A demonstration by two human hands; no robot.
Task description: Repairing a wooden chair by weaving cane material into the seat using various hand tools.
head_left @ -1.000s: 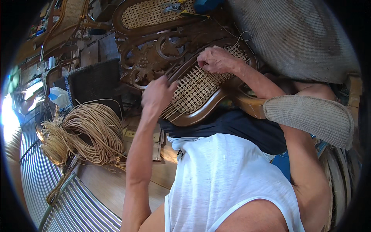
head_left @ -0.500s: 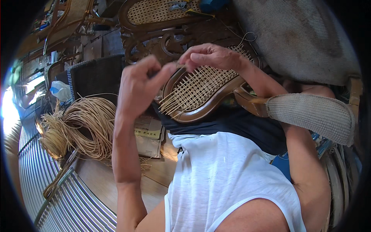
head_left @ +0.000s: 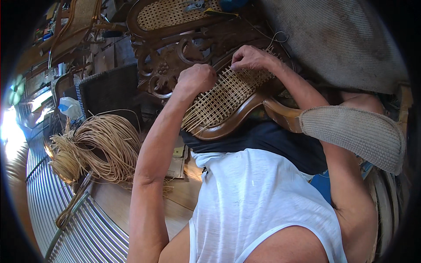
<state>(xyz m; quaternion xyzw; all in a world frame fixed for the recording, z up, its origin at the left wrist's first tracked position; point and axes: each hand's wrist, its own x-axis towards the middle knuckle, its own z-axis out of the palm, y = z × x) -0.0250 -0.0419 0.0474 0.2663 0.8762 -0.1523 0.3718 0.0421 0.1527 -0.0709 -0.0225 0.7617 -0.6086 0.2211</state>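
A curved wooden chair frame (head_left: 219, 131) rests over my lap, filled with an open lattice of pale cane (head_left: 226, 98) with loose strand ends at its left. My left hand (head_left: 196, 78) is closed at the upper-left edge of the lattice; its fingertips and whatever they grip are hidden. My right hand (head_left: 252, 59), fingers bent in a pinch, touches the lattice's far edge to the right; what sits between its fingertips is too small to make out. A carved dark wooden piece (head_left: 162, 65) lies just beyond both hands.
At left lie a coil of cane (head_left: 112, 158) and a slatted metal surface (head_left: 87, 228). Behind are a caned oval panel (head_left: 162, 19) with pliers (head_left: 193, 6) and a dark woven panel (head_left: 109, 87). Woven upholstery (head_left: 329, 44) and a padded armrest (head_left: 351, 133) are at right.
My left hand rose from the lattice's left edge, met my right hand half a second ago, and now rests closed slightly right of that. My right hand has returned rightward to the far edge.
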